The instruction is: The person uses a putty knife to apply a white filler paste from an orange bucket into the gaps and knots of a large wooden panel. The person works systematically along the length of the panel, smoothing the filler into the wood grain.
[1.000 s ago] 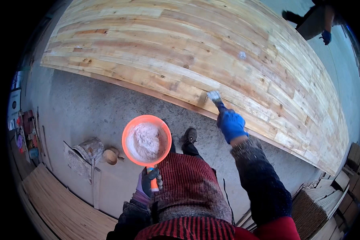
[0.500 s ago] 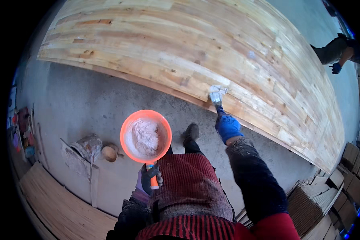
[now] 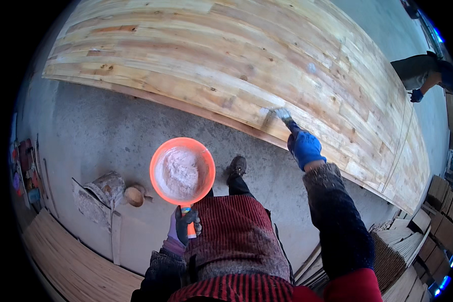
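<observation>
The right hand [image 3: 306, 148], in a blue glove, is reaching forward to the near edge of the big wooden panel [image 3: 226, 65]. Its fingers are wrapping fully around the handle of a putty knife [image 3: 279, 115], and the blade is pointing away from the hand and lying on the wood, just past the fingertips. Next to the blade a small pale patch is showing on the boards.

The left hand [image 3: 182, 226], in a purple and dark glove, is staying close to the body. It is closing tightly around the handle of an orange scoop bowl [image 3: 182, 171], which is sitting just above this hand. The bowl is holding pale, whitish filler [image 3: 177, 172], and it is hanging over the grey concrete floor [image 3: 110, 136], well apart from the right hand.

A dark shoe [image 3: 236, 166] is standing between the two hands, on the floor just before the panel. To the left of the left hand, a dirty bucket [image 3: 105, 189] and a small round bowl [image 3: 134, 196] are resting on a flat board. Far beyond the right hand, another person [image 3: 423, 75] is bending at the far side of the panel.
</observation>
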Motion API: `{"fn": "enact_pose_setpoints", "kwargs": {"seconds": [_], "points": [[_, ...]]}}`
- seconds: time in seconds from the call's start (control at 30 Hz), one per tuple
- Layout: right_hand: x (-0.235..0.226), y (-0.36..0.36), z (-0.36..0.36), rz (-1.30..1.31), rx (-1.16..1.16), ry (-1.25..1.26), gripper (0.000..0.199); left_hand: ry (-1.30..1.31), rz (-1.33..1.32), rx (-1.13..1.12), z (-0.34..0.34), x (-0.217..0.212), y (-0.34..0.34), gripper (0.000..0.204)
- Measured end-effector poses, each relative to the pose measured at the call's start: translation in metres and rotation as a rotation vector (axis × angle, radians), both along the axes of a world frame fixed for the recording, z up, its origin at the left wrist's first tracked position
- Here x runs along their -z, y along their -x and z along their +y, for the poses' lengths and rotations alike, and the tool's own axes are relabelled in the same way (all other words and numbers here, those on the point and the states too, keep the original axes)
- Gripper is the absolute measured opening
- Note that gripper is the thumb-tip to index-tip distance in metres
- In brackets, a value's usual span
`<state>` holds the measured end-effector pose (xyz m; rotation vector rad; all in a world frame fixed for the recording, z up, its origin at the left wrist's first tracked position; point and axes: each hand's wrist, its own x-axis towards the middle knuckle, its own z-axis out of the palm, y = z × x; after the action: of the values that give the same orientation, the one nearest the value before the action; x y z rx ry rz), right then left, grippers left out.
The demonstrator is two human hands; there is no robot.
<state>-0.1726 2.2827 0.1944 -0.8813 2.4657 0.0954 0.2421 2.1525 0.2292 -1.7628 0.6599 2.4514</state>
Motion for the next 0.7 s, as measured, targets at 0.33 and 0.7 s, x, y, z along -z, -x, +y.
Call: {"fn": "enact_pose_setpoints", "kwargs": {"seconds": [0.33,0.7], "points": [[-0.092,-0.095,-0.001,-1.266,0.709,0.545,0.052,0.239,-0.004,0.162,-0.009,-0.006,0.041,0.023],[-0.045,-0.158,-0.030,-1.501,0.883,0.615,0.052,0.365,0.057,0.335,0.014,-0.012,0.061,0.033]]}}
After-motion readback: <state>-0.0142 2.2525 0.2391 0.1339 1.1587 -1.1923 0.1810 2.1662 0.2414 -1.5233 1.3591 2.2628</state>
